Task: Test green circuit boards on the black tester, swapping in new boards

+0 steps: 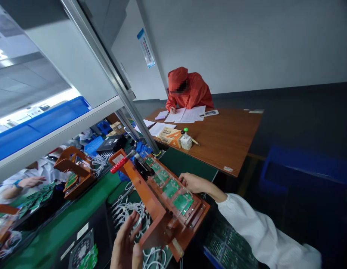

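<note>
An orange-brown fixture (158,201) stands on the green bench, with several green circuit boards (171,188) under a clear plate and a red-handled clamp (119,164) at its far end. My right hand (192,182) touches the plate's right edge with its fingers curled together; whether anything is between them is hidden. Beside the fixture's near left side, my left hand (127,243) is raised with fingers apart and holds nothing. White cables (128,209) lie bundled between the fixture and a black device (86,239).
A person in orange (192,89) writes at a brown table (226,142) holding papers and a box (170,136). Metal framing (111,74) rises at left. Another person's hand (31,182) is near boards at far left. A board tray (229,243) sits lower right.
</note>
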Demonstrator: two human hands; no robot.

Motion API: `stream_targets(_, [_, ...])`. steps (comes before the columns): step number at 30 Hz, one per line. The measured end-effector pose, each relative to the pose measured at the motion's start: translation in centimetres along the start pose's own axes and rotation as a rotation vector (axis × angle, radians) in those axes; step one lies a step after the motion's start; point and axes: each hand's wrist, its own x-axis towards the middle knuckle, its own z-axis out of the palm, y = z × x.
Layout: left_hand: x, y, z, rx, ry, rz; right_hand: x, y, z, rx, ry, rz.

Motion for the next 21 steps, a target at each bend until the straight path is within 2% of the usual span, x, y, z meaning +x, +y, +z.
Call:
stream_targets(3, [1.2,1.3,1.3,0.077,-0.050,0.073,0.0,0.1,0.0,-0.052,0.009,-0.039])
stream_targets(6, [2.6,1.6,2.5,0.266,-0.174,0.268,0.3,0.8,-0.5,-0.011,-0.039,-0.084])
stream_targets(8, [3.3,1.1,2.9,0.352,-0.263,0.446,0.3,0.9,-1.8,0.011,-0.081,-0.101])
stream_targets(9, [3.5,0.7,3.1,0.364,-0.295,0.511,0.1,0.4,-2.8,0.004,-0.052,-0.109])
stream_targets(10, [3.5,0.4,3.2,0.357,-0.310,0.540,-0.2,-0.5,-3.8,-0.013,0.028,-0.130])
stream_targets(12, [3.3,-0.1,3.4,0.319,-0.295,0.486,-1.1,-4.3,-5.9,-0.059,0.328,-0.231])
stream_targets(14, [2.7,-0.1,3.5,0.295,-0.257,0.378,-2.1,-10.1,-7.3,-0.042,0.633,-0.483])
stream_targets(15, [2.4,0.1,3.6,0.294,-0.239,0.340,-2.4,-13.5,-7.7,-0.074,0.699,-0.633])
stream_targets(17, [2.1,0.6,3.7,0.299,-0.214,0.317,-2.3,-20.0,-7.4,-0.222,0.715,-0.881])
stream_targets(18, [2.0,0.8,3.8,0.306,-0.205,0.321,-1.7,-22.8,-6.8,-0.345,0.675,-1.001])
stream_targets(20, [2.1,1.1,4.0,0.325,-0.191,0.337,0.3,-26.6,-4.6,-0.613,0.551,-1.187])
stream_targets(21, [2.2,1.1,4.0,0.338,-0.188,0.353,1.6,-27.7,-3.3,-0.733,0.462,-1.217])
